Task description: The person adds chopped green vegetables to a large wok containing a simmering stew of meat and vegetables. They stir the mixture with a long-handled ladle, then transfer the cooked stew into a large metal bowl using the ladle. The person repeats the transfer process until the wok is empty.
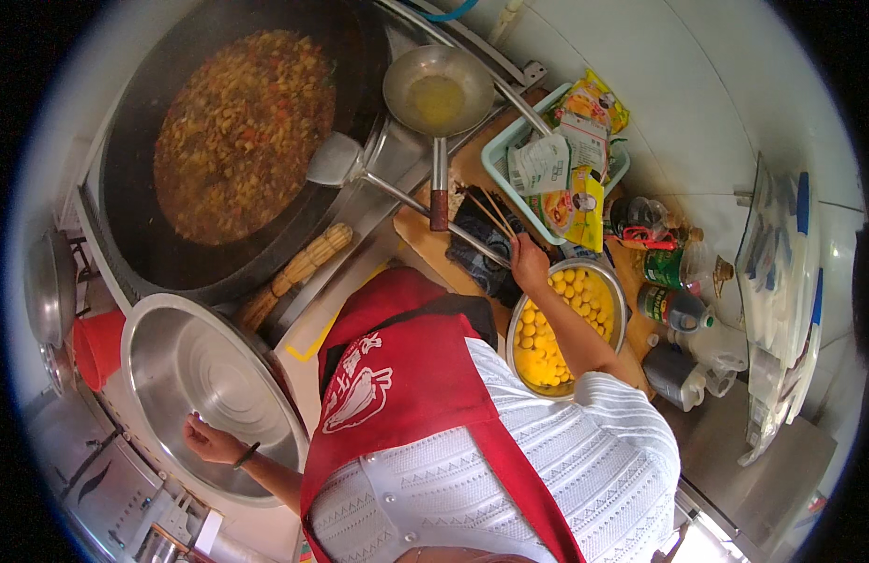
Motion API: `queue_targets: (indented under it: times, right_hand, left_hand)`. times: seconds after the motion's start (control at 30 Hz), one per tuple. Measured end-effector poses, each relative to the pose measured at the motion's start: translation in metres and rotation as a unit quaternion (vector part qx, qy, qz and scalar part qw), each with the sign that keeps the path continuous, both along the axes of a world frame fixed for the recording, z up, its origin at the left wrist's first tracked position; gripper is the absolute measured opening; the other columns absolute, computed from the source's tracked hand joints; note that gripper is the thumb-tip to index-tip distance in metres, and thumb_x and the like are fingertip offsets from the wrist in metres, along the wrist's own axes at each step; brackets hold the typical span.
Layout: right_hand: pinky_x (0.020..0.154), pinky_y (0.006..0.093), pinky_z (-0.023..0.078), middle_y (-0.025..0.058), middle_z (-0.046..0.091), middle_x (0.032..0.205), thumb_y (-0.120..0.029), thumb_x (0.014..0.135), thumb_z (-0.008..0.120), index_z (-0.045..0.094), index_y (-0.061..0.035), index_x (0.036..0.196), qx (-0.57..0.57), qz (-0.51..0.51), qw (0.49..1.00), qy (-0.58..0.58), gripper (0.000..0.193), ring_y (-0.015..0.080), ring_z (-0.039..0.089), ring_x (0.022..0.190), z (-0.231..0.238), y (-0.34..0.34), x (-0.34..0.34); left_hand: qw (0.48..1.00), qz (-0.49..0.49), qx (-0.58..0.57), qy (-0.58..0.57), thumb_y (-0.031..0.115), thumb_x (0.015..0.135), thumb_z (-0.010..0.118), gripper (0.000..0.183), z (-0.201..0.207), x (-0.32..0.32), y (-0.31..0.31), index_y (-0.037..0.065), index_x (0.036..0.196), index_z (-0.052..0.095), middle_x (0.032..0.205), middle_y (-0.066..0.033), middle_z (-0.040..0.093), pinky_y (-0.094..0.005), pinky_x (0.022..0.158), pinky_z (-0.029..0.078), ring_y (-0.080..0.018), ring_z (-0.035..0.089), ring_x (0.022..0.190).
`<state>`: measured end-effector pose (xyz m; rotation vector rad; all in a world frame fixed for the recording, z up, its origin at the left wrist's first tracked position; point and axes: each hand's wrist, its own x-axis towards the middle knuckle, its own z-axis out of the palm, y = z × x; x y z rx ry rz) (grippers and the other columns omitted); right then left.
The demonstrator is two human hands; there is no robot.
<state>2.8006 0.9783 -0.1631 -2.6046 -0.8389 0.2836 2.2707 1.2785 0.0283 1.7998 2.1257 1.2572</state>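
Note:
My right hand is closed around the end of a long-handled wok spatula. Its flat metal blade lies over the near right rim of a large dark wok, which holds a brown, chunky stew. Two chopsticks slant just beside my right hand; whether it also grips them I cannot tell. Below my right forearm stands a steel bowl full of egg yolks. Over a wide steel basin hangs my left hand, fingers loosely bent and apart, seemingly with nothing in them.
A small pan with yellowish liquid sits right of the wok. Beyond it is a pale green basket of packets. Bottles crowd the right side. A bundled whisk brush lies by the wok; a red bucket stands left.

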Motion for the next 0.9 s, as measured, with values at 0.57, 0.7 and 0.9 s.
queue_targets:
  times: [0.57, 0.7, 0.9]
  right_hand:
    - [0.057, 0.0351, 0.043, 0.0094, 0.057, 0.062, -0.043, 0.081, 0.06, 0.063, 0.002, 0.073, 0.091, -0.036, 0.963, 0.249, 0.046, 0.0241, 0.056, 0.058, -0.011, 0.163, 0.031]
    - [0.052, 0.0359, 0.044, 0.0099, 0.057, 0.067, -0.03, 0.083, 0.059, 0.055, 0.0009, 0.086, 0.233, -0.181, 0.84, 0.455, 0.031, 0.0205, 0.054, 0.054, -0.025, 0.161, 0.045]
    - [0.041, 0.0301, 0.039, 0.008, 0.052, 0.062, -0.01, 0.085, 0.054, 0.048, -0.0001, 0.088, 0.281, -0.123, 0.806, 0.506, 0.012, 0.0158, 0.049, 0.045, 0.123, 0.171, 0.002]
  left_hand:
    - [0.973, 0.112, 0.011, 0.203, 0.021, 0.084, 0.062, 0.027, -0.002, -0.047, -0.082, 0.001, 0.101, 0.056, 0.096, -0.0123, 0.054, -0.0343, 0.075, 0.044, -0.024, 0.052, 0.089]
    - [0.969, 0.224, -0.008, 0.1, 0.022, 0.085, 0.061, 0.029, -0.011, -0.081, -0.122, 0.0, 0.102, 0.056, 0.098, -0.0117, 0.054, -0.0346, 0.075, 0.044, -0.0226, 0.052, 0.089]
    - [0.977, 0.213, 0.011, 0.016, 0.022, 0.086, 0.06, 0.027, -0.014, -0.081, -0.127, 0.001, 0.102, 0.056, 0.098, -0.0097, 0.055, -0.0315, 0.074, 0.044, -0.0203, 0.053, 0.086]
